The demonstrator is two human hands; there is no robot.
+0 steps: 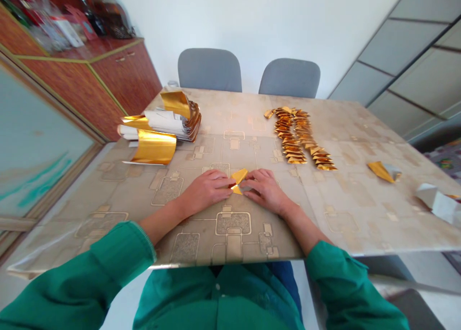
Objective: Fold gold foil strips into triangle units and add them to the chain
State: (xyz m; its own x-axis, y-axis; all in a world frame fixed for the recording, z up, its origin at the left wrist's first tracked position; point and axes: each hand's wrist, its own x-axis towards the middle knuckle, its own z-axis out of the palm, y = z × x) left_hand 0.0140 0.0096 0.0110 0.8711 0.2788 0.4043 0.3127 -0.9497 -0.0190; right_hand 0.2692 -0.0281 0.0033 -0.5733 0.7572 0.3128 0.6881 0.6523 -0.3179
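A small piece of folded gold foil paper [238,176] is between my two hands, low over the patterned tablecloth [234,223]. My left hand [209,188] grips its left side, fingers pressed together. On the other side, my right hand [264,188] pinches the paper with curled fingers. Parts of the folds are hidden behind my fingertips. Ahead and to the right lie two rows of folded gold paper pieces [288,135], overlapping one another. At the back left rests a thick stack of gold and white paper sheets [167,121], with a loose gold sheet [154,146] at its front.
A partly folded gold piece [382,170] and a white-backed sheet [437,202] lie toward the table's right edge. Two grey chairs [210,69] stand at the far side against the wall. A wooden cabinet [122,70] holding bottles and bags is at the left.
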